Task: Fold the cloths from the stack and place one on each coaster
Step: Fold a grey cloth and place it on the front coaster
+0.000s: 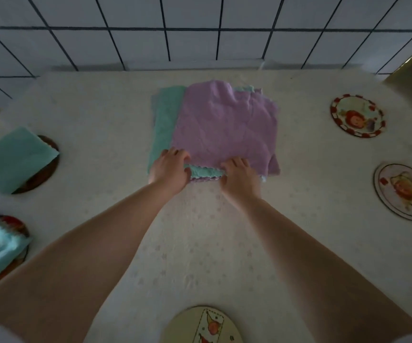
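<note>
My left hand and right hand pinch the near edge of the lilac cloth topping the stack, which looks soft, light and floppy, so its corners suit gripping best.

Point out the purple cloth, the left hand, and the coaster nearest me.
purple cloth [224,129], head view, middle of its top face
left hand [169,168], head view, back of the hand
nearest coaster [185,325], head view, its bare left part
</note>
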